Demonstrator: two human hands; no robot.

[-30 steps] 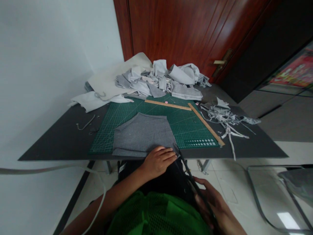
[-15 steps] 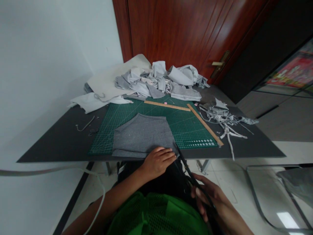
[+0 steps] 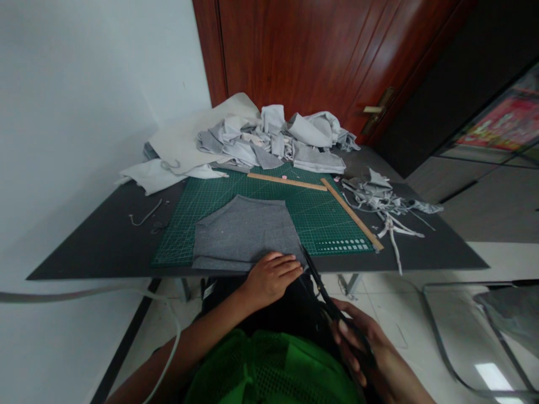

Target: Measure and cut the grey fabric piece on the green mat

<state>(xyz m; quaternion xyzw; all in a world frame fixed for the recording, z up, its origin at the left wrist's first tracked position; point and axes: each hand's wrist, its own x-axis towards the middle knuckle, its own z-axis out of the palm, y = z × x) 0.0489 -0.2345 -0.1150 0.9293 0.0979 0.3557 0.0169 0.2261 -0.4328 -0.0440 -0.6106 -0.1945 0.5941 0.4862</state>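
Observation:
A piece of grey fabric (image 3: 248,233) lies flat at the front edge of the table, partly over the green cutting mat (image 3: 219,185). My left hand (image 3: 272,280) rests palm down on its lower right edge, fingers stretched out and lying flat; the thumb is hidden. My right hand (image 3: 362,336) is closed around the handles of black scissors (image 3: 322,292), below the table edge. The scissors tilt up and left, their blade tips at the fabric's right edge, just right of my left fingertips. How far the blades are apart is hard to make out.
Two wooden rulers (image 3: 290,182) (image 3: 353,215) lie on the mat. Crumpled white and grey fabric (image 3: 273,137) is heaped at the back by the door (image 3: 295,56). Fabric scraps and strips (image 3: 374,193) lie right. A pale cable (image 3: 174,320) hangs over my left forearm.
The fingers of my right hand and the scissor handles have shifted slightly, with the blade tips still at the fabric's right edge. My left hand and the fabric stay in place.

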